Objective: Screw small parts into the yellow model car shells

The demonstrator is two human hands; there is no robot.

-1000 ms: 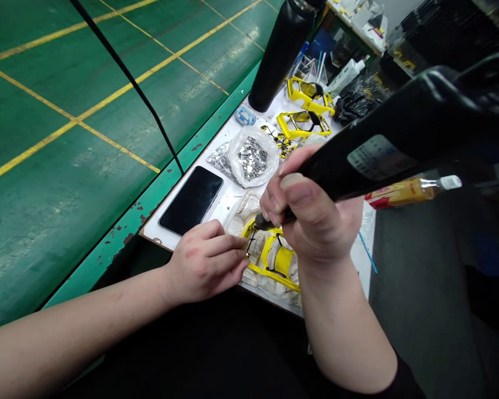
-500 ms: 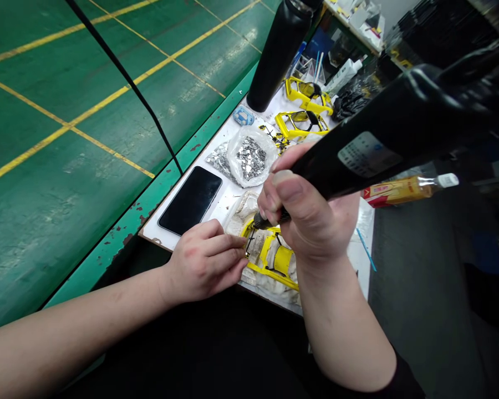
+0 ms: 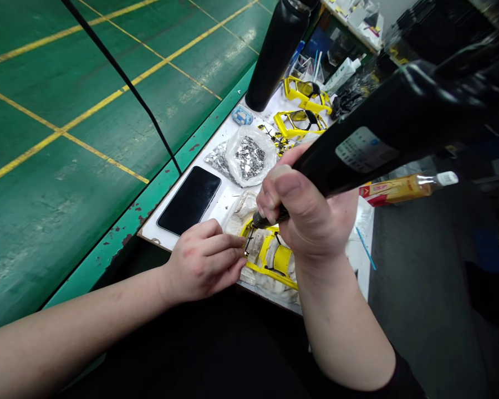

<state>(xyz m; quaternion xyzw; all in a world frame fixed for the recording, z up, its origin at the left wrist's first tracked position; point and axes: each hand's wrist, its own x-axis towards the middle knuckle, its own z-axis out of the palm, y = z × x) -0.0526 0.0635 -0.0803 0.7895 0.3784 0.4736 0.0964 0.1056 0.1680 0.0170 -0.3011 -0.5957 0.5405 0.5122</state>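
Observation:
My right hand (image 3: 311, 208) is wrapped around a thick black electric screwdriver (image 3: 357, 149) with a white label on its barrel. The narrow tip points down and meets the left end of a yellow toy car body (image 3: 270, 272). That body lies in a whitish moulded holder (image 3: 245, 205). With its fingers pressed together, my left hand (image 3: 210, 257) pinches the near left end of the yellow body, beside a thin black part (image 3: 250, 239). My right hand hides part of the body's far side.
A black phone (image 3: 190, 200) and an open bag of small metal pieces (image 3: 250, 157) lie behind my hands. Further back are two more yellow bodies (image 3: 301, 123), a blue toy car (image 3: 242, 115) and a black cylinder (image 3: 276, 55). A drink bottle (image 3: 403, 189) is at right.
The view has shifted very slightly. Both hands, the screwdriver and the yellow body keep the same positions relative to each other.

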